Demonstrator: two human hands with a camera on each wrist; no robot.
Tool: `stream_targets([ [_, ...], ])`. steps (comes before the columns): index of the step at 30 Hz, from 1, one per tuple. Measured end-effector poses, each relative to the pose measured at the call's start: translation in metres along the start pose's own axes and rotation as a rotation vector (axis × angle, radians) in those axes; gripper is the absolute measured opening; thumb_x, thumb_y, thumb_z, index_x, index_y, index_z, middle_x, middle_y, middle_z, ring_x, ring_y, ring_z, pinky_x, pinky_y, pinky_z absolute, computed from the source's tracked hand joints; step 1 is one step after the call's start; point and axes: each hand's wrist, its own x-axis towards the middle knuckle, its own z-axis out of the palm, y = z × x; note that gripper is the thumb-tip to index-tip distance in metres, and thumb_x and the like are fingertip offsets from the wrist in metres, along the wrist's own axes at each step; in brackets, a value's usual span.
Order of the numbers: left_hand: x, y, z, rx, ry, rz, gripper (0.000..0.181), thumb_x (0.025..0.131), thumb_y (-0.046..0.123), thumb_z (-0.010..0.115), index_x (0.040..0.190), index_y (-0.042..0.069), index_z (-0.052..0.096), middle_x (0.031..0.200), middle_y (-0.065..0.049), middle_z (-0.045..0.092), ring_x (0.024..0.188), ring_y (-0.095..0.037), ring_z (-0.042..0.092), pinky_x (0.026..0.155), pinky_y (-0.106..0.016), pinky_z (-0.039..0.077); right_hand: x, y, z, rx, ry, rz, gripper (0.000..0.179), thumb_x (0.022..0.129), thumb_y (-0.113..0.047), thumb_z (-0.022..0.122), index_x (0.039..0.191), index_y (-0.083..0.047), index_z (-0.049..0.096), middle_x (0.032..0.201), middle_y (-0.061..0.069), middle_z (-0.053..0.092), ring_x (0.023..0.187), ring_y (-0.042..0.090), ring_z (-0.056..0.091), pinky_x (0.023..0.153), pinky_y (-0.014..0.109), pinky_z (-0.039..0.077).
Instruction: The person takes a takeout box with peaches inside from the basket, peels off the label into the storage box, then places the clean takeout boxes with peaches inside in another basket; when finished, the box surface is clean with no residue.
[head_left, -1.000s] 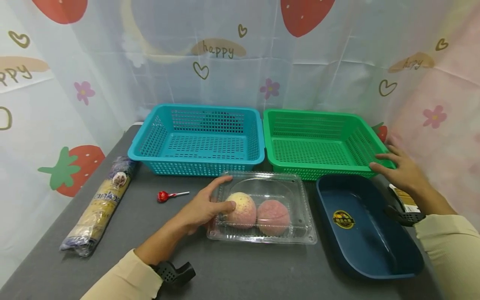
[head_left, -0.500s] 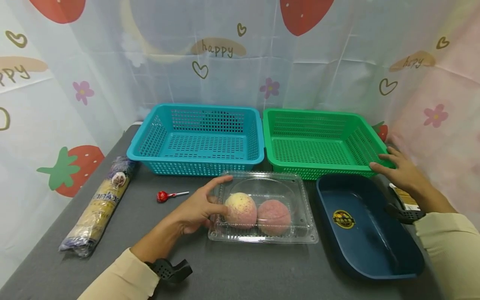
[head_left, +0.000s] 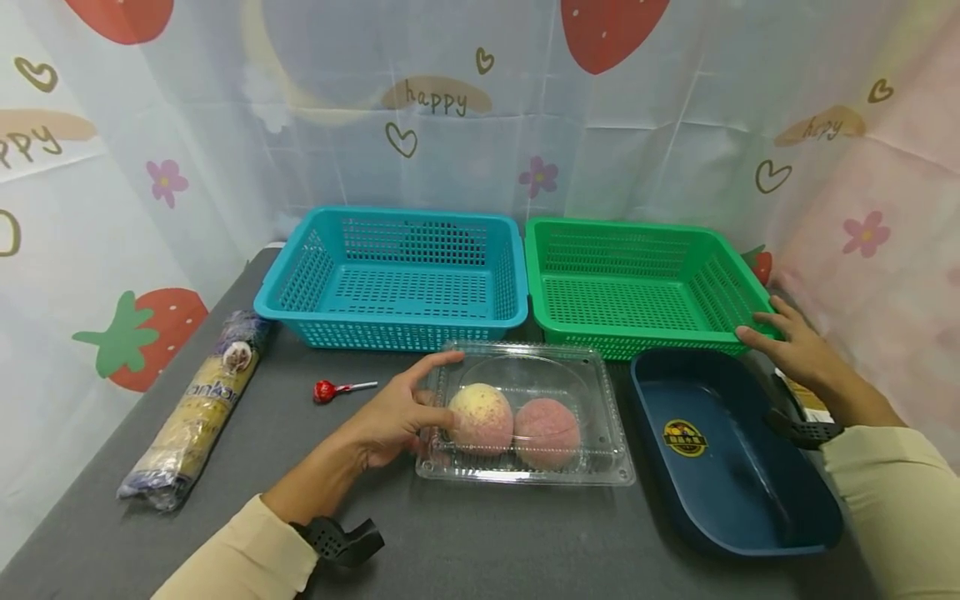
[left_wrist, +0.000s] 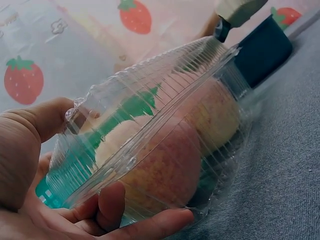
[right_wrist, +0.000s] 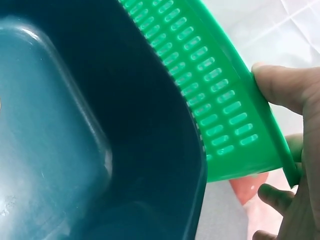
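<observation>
In the head view, a clear plastic clamshell box (head_left: 603, 454) lies in the middle of the table. Inside it are two round peach-like fruits, one yellow and pink (head_left: 480, 419), the other mostly pink (head_left: 547, 433). My left hand (head_left: 386, 421) grips the box's left end; the left wrist view has the thumb on one side and several fingers (left_wrist: 150, 225) on the other. At the right, my right hand (head_left: 806, 354) holds the near right corner of the green basket (head_left: 622, 292). In the right wrist view its thumb (right_wrist: 280, 85) lies on the basket's rim, other fingers beyond the rim.
A blue basket (head_left: 405, 329) stands left of the green one. Farther left lie a red lollipop (head_left: 325, 392) and a long wrapped pack (head_left: 198, 408). A dark blue tub (head_left: 720, 517) is near the front right, with a partly hidden card-like item (head_left: 810, 400) beside it.
My left thumb has slid back a little toward the box's left edge, and the box has moved very slightly right. The right hand has stayed at the green basket's corner.
</observation>
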Motion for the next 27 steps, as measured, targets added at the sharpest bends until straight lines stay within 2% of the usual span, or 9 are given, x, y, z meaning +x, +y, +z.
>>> stream_targets([
  [6, 0.000, -0.002, -0.003, -0.020, -0.012, 0.030, 0.087, 0.077, -0.008, 0.069, 0.149, 0.027, 0.034, 0.074, -0.013, 0.055, 0.074, -0.025, 0.057, 0.062, -0.059, 0.053, 0.001, -0.002, 0.005, 0.071, -0.011, -0.014, 0.074, 0.102, -0.037, 0.042, 0.142, 0.020, 0.017, 0.153, 0.029, -0.018, 0.135, 0.055, -0.011, 0.097, 0.075, 0.009],
  [13, -0.005, 0.001, -0.004, -0.057, -0.002, 0.018, 0.087, 0.078, -0.009, 0.069, 0.149, 0.026, 0.034, 0.086, -0.019, 0.057, 0.079, -0.027, 0.058, 0.063, -0.060, 0.052, 0.005, -0.004, 0.008, 0.069, -0.010, -0.007, 0.074, 0.102, -0.038, 0.041, 0.144, 0.018, 0.015, 0.153, 0.028, -0.018, 0.135, 0.055, -0.011, 0.098, 0.075, 0.009],
  [22, -0.015, 0.016, -0.002, -0.099, -0.021, 0.040, 0.088, 0.080, -0.011, 0.066, 0.152, 0.025, 0.030, 0.091, -0.021, 0.056, 0.076, -0.026, 0.058, 0.063, -0.062, 0.051, 0.000, -0.002, 0.010, 0.063, 0.016, -0.018, 0.074, 0.102, -0.037, 0.042, 0.143, 0.019, 0.017, 0.154, 0.027, -0.016, 0.136, 0.055, -0.008, 0.096, 0.075, 0.010],
  [27, -0.023, 0.032, 0.003, -0.099, -0.023, 0.049, 0.086, 0.082, -0.010, 0.066, 0.150, 0.029, 0.033, 0.080, -0.014, 0.052, 0.068, -0.021, 0.052, 0.063, -0.060, 0.052, -0.002, -0.001, 0.008, 0.073, 0.030, -0.013, 0.074, 0.102, -0.038, 0.044, 0.144, 0.017, 0.019, 0.155, 0.026, -0.016, 0.136, 0.055, -0.008, 0.095, 0.076, 0.010],
])
